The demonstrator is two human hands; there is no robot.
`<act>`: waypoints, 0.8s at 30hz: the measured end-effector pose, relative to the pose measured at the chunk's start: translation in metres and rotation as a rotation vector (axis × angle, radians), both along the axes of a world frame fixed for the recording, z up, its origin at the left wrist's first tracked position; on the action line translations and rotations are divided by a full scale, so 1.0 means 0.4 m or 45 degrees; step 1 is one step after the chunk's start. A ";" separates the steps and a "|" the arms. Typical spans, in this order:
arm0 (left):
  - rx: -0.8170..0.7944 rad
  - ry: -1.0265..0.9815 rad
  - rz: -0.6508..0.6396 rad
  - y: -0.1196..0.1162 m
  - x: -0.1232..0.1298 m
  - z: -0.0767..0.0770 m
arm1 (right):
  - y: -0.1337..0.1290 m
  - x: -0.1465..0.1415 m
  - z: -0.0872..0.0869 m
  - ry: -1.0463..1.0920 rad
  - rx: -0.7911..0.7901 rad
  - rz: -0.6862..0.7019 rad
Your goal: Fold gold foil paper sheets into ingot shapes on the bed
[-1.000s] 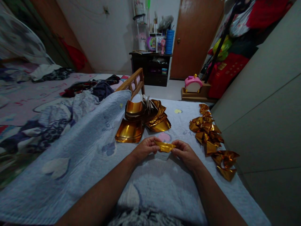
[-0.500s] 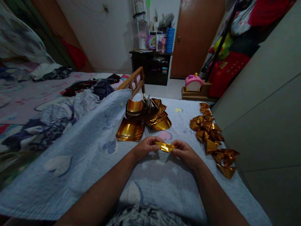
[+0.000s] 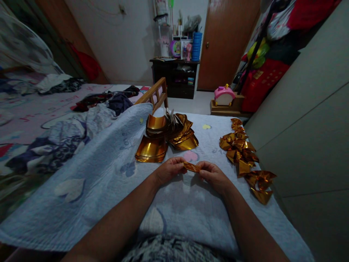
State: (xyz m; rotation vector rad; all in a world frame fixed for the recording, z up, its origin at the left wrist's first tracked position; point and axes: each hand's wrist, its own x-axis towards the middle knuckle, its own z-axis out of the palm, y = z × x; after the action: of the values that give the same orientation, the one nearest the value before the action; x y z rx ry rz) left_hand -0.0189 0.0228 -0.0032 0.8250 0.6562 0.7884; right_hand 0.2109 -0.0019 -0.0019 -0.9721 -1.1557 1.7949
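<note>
A small folded piece of gold foil paper [image 3: 191,167] is pinched at both ends above the blue blanket. My left hand [image 3: 172,170] grips its left end, and my right hand [image 3: 212,174] grips its right end. Beyond my hands lies a fanned stack of gold foil sheets [image 3: 151,148], with more sheets curled up behind and to its right. Along the right edge of the blanket, several folded gold foil pieces [image 3: 242,153] sit in a loose row.
The light blue blanket [image 3: 109,196] has a raised fold on the left. Past it are a wooden rail [image 3: 152,92] and a bed with rumpled clothes [image 3: 100,100]. A pale cabinet [image 3: 308,145] stands close on the right; a pink toy [image 3: 224,95] is beyond the far edge.
The held foil piece has tilted and looks narrower and darker. My hands have drawn slightly closer together, still holding its ends.
</note>
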 end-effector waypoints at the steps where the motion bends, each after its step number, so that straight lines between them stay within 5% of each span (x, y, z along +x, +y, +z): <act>1: -0.003 0.006 0.002 0.000 0.001 0.001 | 0.000 0.000 -0.001 0.004 0.007 0.001; 24: 0.144 0.186 -0.017 0.005 -0.002 -0.017 | 0.003 0.001 -0.027 0.120 -0.029 0.105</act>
State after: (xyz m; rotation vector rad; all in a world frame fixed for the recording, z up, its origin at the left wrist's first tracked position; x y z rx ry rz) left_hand -0.0199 0.0246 -0.0100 0.9956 0.7397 0.7630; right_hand 0.2113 -0.0007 -0.0128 -0.8542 -1.1334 1.9019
